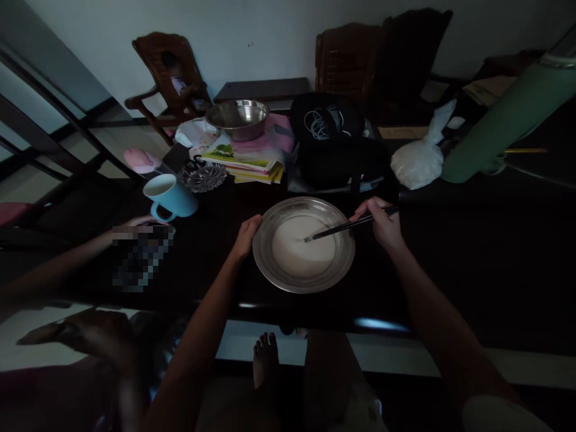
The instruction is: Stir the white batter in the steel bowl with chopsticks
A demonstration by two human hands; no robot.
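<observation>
The left hand steadies the thin metal plate at nine o'clock (light, slippery, liquid sloshes), while the right hand has its grip closed on stiff chopsticks.

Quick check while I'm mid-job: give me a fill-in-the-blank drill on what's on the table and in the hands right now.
1. The right hand holds dark ____ whose tips sit in the white batter.
2. The left hand rests on the rim of the round metal ____.
3. The mug left of the plate is ____ in colour.
4. The steel bowl sits farther back, above a stack of ____.

Missing words: chopsticks; plate; blue; books
</observation>
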